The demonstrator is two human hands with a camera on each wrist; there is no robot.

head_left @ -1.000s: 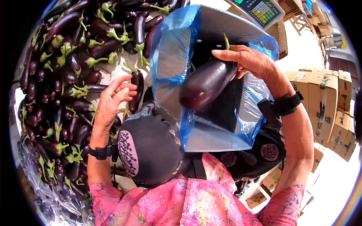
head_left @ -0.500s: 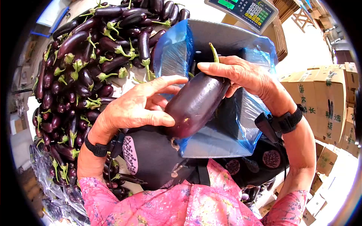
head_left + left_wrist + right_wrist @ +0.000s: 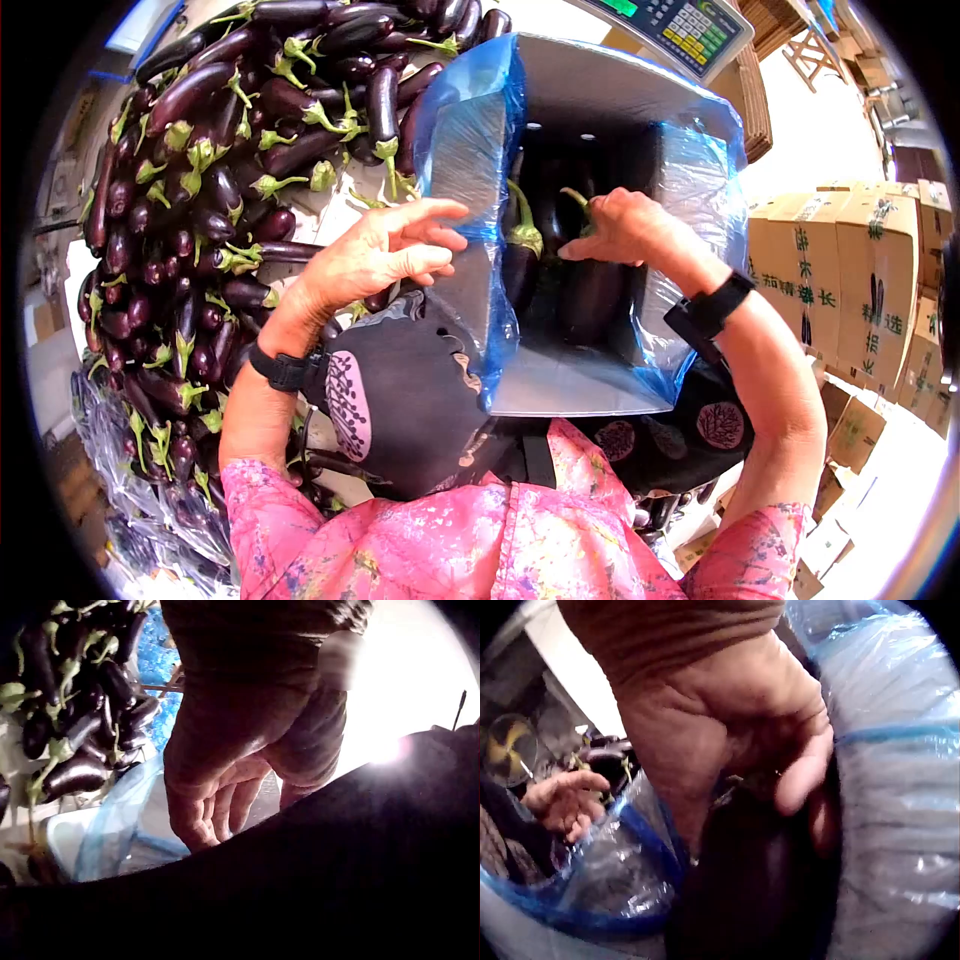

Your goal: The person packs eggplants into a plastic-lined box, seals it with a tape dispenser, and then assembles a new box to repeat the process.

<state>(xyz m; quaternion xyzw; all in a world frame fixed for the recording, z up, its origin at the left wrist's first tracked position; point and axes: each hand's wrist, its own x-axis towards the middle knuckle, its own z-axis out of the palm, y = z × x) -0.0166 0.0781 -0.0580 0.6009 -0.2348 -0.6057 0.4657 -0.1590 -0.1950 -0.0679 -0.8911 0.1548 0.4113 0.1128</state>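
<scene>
My right hand [image 3: 635,230] reaches down into a box [image 3: 580,385] lined with blue plastic film and grips a large dark eggplant [image 3: 590,305] by its stem end. The eggplant lies lengthwise inside, its lower end toward the front flap. Alongside it on the left is another eggplant [image 3: 522,265] with a green cap and curved stem. In the right wrist view the thumb and fingers straddle the dark eggplant [image 3: 742,877]. My left hand [image 3: 375,255] hovers beside the box's left flap, fingers loosely bent and holding nothing.
A big pile of eggplants [image 3: 200,200] covers the left side. A digital scale [image 3: 690,35] stands behind the box, with flattened cardboard [image 3: 745,105] beside it. Printed cartons [image 3: 870,270] are stacked at right. Clear plastic film [image 3: 130,470] lies at lower left.
My right hand has lowered the eggplant from above the box down into it. The left hand came over to the eggplant's lower end, then drew back to the left.
</scene>
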